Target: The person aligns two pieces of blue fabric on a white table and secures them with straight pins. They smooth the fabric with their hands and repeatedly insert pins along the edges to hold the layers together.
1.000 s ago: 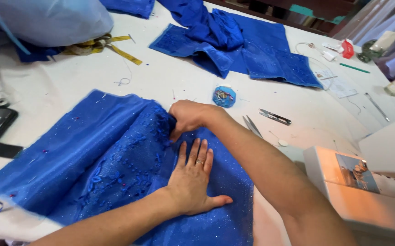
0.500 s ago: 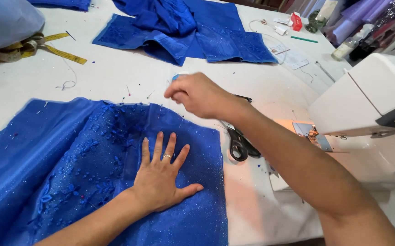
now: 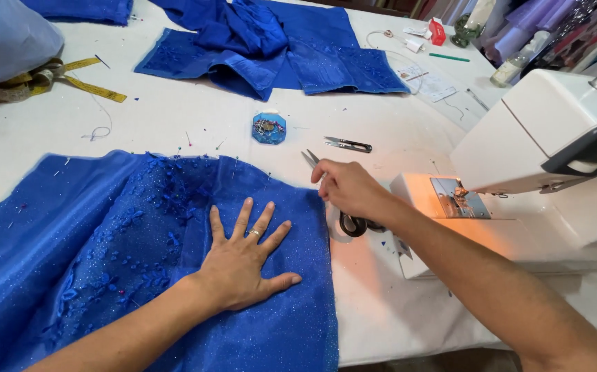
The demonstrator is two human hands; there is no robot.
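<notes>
On the white counter [image 3: 174,117] a spread of royal-blue sequined fabric [image 3: 105,255] lies flat, its near edge hanging toward the person. Their left hand [image 3: 246,258] rests palm-down on it with all 5 fingers splayed and a ring showing, gripping nothing; the flat press looks meant to keep the slippery cloth from sliding or bunching. Several pins stand along the fabric's far edge, which would hold the beaded lace layer to the plainer layer beneath.

Just beside the cloth's right edge, the right hand [image 3: 350,189] sits curled over a pair of scissors [image 3: 336,200]. The blade tips poke out beyond the knuckles and the dark handle loops show below the wrist, so the hand covers the middle of the tool; I cannot tell whether the fingers have actually closed on it or are only touching it.

Farther back, a small pair of thread snips [image 3: 348,145] lies near a blue pin holder [image 3: 269,128], both within easy reach of the sewing side. A white sewing machine [image 3: 546,158] stands at the right with its work light glowing on the needle plate. A yellow tape measure [image 3: 91,86] trails at the far left, and more blue fabric pieces [image 3: 271,41] are heaped at the back, well apart from the piece under the palm.
</notes>
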